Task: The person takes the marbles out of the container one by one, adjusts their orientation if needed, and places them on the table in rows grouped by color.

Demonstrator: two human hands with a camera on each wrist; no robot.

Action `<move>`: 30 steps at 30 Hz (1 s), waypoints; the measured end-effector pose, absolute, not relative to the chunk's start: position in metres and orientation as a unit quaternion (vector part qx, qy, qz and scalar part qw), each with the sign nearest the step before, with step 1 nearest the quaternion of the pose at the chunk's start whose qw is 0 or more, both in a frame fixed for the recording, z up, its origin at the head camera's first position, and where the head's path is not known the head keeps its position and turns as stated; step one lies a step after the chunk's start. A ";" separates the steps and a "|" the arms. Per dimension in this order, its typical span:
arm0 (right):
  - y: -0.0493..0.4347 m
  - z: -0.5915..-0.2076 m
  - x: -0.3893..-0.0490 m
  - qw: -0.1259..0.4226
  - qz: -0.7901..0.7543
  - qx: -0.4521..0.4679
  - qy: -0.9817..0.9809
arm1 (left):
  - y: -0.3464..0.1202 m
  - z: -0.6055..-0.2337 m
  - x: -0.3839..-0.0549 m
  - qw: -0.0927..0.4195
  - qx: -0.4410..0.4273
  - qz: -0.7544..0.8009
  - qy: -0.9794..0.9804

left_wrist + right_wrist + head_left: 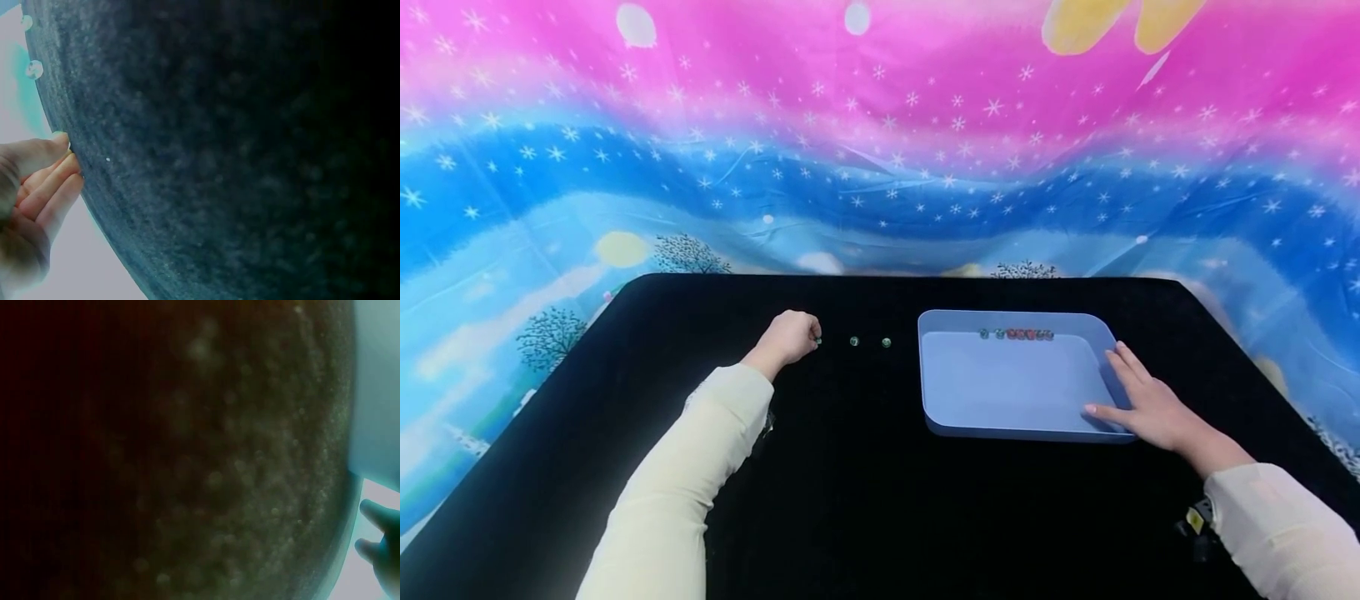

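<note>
Near the far left of the black table, my left hand (790, 335) pinches a small green glass marble (818, 341) between thumb and fingertips. The left wrist view shows the thumb meeting the fingers of this hand (44, 181), with the marble mostly hidden. To its right lie two more green marbles, one nearer (854, 342) and one farther (887, 342). My right hand (1157, 410) rests on the right side of a blue-grey tray (1022, 433), fingers extended and thumb across the rim. Inside, along the far wall, runs a row of green marbles (999, 333) and red marbles (1021, 334).
A black cloth covers the table (850, 500). Behind it hangs a pink and blue snowflake backdrop (880, 167). A dark device (1197, 521) sits under the right wrist. Both wrist views are mostly dark, blurred cloth.
</note>
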State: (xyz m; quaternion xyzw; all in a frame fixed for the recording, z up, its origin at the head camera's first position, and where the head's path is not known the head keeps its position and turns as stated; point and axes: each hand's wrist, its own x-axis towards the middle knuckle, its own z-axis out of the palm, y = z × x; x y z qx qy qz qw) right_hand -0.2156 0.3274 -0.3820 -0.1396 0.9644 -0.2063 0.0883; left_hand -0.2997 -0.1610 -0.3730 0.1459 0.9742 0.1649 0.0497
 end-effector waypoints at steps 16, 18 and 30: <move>0.327 -0.380 -0.216 0.090 -0.205 -0.143 0.964 | -0.165 -0.369 -0.304 0.093 0.121 0.207 0.966; 0.327 -0.380 -0.216 0.090 -0.203 -0.141 0.965 | -0.166 -0.369 -0.304 0.102 0.119 0.222 0.962; 0.325 -0.379 -0.217 0.092 -0.200 -0.139 0.965 | -0.179 -0.373 -0.300 0.104 0.099 0.335 0.931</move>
